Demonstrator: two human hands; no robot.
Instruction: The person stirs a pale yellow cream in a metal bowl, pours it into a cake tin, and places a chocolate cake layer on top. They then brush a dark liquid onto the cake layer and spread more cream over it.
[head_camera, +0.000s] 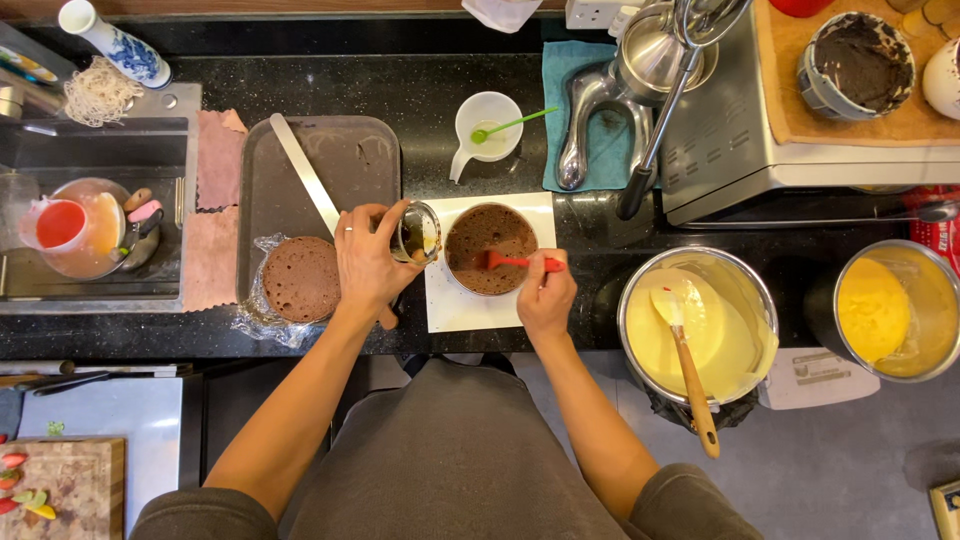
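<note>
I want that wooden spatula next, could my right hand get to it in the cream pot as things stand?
Probably yes, once freed: the right hand holds a red brush, but the spatula handle sticks out over the pot rim with nothing between.

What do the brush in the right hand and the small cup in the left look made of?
Brush: red, matte, probably silicone head with plastic handle. Small cup in the left hand: clear and glossy, dark liquid showing through; glass or clear plastic, can't tell which.

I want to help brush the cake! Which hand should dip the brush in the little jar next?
Probably the right hand: it already holds the red brush over the chocolate cake. The left hand is busy tilting the little jar right beside it.
</note>
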